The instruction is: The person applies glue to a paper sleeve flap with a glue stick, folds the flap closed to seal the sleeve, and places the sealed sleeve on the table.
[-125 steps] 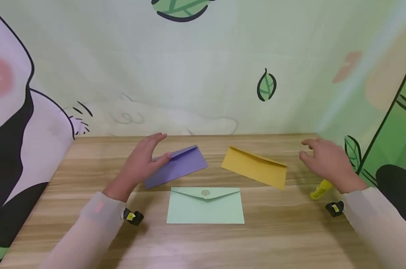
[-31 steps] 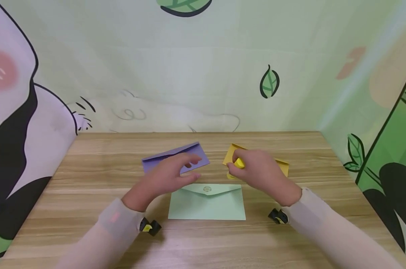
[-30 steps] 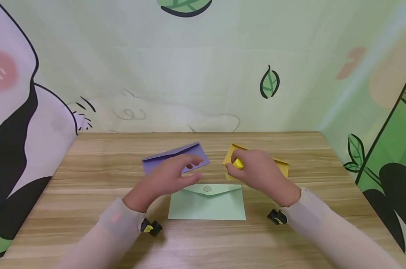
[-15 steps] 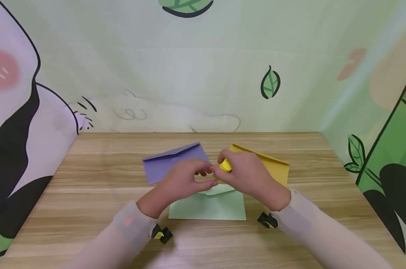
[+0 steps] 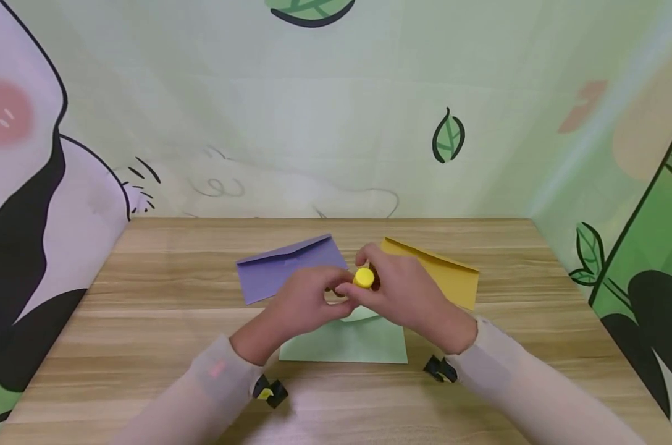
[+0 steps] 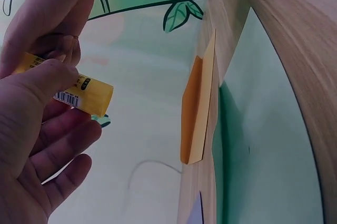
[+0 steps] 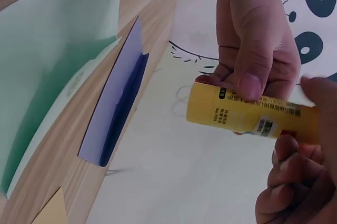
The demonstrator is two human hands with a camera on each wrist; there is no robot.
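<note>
A yellow glue stick (image 5: pixel 364 277) with printed text and a barcode is held upright over the back edge of the mint green envelope (image 5: pixel 344 344). My left hand (image 5: pixel 308 296) pinches its lower part between thumb and fingers. Around the upper, capped end, my right hand (image 5: pixel 405 287) curls its thumb and index finger. In the left wrist view, the left thumb lies across the label of the glue stick (image 6: pixel 92 95). The right wrist view shows both hands on the glue stick (image 7: pixel 231 110), with the right fingers at one end.
A purple envelope (image 5: pixel 280 272) lies behind the left hand, its flap slightly raised. Behind the right hand lies a yellow envelope (image 5: pixel 453 278), partly covered by it. The wooden table (image 5: pixel 175 327) ends at a printed backdrop (image 5: pixel 314 136).
The right hand has picked up the glue stick from the table's right side and brought it to the middle. My left hand has come over from the purple envelope and taken hold of it too.
</note>
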